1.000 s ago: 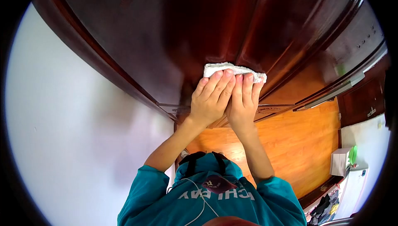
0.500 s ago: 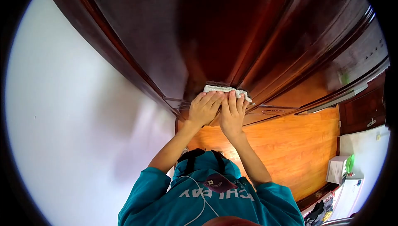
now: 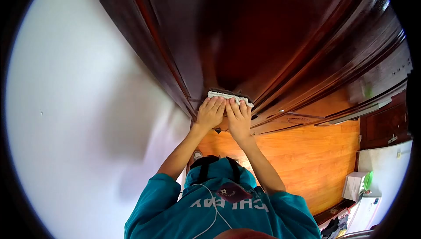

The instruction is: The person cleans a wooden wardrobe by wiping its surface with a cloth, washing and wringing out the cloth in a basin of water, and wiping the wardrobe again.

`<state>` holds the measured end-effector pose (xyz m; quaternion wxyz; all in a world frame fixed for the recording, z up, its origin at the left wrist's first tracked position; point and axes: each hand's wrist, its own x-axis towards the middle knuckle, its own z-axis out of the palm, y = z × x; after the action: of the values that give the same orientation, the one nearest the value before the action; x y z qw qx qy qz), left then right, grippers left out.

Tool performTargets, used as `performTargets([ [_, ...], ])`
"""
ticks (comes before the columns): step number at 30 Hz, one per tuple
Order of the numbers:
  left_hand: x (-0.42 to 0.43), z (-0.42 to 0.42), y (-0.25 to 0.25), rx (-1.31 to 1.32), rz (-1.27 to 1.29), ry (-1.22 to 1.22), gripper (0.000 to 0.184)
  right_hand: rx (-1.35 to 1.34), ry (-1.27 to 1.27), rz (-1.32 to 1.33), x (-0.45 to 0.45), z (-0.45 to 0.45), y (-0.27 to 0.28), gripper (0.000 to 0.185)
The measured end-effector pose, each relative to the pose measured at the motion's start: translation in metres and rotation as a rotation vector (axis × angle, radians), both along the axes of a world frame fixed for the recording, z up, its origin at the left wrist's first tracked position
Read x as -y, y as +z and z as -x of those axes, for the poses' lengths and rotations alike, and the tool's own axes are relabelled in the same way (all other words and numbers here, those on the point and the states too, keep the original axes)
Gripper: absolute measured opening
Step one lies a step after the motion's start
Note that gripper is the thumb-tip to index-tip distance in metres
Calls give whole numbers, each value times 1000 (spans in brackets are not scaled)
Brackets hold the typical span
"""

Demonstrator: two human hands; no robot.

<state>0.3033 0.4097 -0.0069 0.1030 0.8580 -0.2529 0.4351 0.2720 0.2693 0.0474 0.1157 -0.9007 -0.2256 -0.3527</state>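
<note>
A folded white cloth [image 3: 230,96] lies against the glossy dark red-brown wooden cabinet front [image 3: 263,28]. My left hand [image 3: 210,114] presses on the left part of the cloth, its fingers laid side by side and pointing up the panel. Beside it, my right hand [image 3: 239,120] presses the right part, fingertips on the cloth. The two hands nearly touch at the index fingers. Both palms face the cabinet and are hidden.
A white wall [image 3: 66,107] runs down the left side. Orange wooden floor [image 3: 302,160] shows below the cabinet. At the right are a dark door [image 3: 381,125], a white box [image 3: 354,186] and a green round item [image 3: 368,180].
Both hands and the cloth have slid down the cabinet front and slightly left. The view has shifted too, with the cabinet edge now farther right.
</note>
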Motion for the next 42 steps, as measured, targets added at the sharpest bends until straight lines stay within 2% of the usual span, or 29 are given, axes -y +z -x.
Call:
performTargets([
  [2,-1,-1,-5,65,11,5,32,-7,-10,14,-2,-1,-3,40],
  [5,-11,-3,14,68,38,74,33,-22,-1,32,-12,-6,26,41],
  [8,-31,-8,53,97,100,132,36,48,70,8,-39,-11,74,42],
  [10,-36,-12,57,129,107,150,37,55,60,0,-46,-14,72,42],
  [12,-38,-9,50,125,104,95,38,68,34,11,-49,-13,62,43],
  [17,-43,3,-18,22,74,100,37,-42,101,60,-47,-9,8,44],
  [20,-44,6,-29,-26,77,126,37,-60,100,93,-52,-9,-8,44],
  [23,-50,9,-18,-77,38,133,37,-82,60,102,-60,-10,-7,45],
  [25,-54,13,-12,-140,86,158,40,-72,151,39,-72,-14,7,46],
  [27,-60,8,-3,-183,360,215,43,-53,180,42,-87,-21,17,47],
  [31,-81,2,19,-23,283,207,46,-71,246,-16,-109,-25,32,45],
  [35,-85,12,33,-41,264,205,47,16,177,11,-114,-25,42,47],
  [37,-83,11,43,-27,318,178,46,50,247,-57,-117,-28,54,45],
  [39,-88,4,58,117,393,179,47,76,273,-91,-124,-30,75,42],
  [40,-92,0,64,186,383,195,45,99,262,-98,-130,-31,82,42],
  [42,-101,1,68,161,330,219,44,127,251,-107,-133,-33,86,42],
])
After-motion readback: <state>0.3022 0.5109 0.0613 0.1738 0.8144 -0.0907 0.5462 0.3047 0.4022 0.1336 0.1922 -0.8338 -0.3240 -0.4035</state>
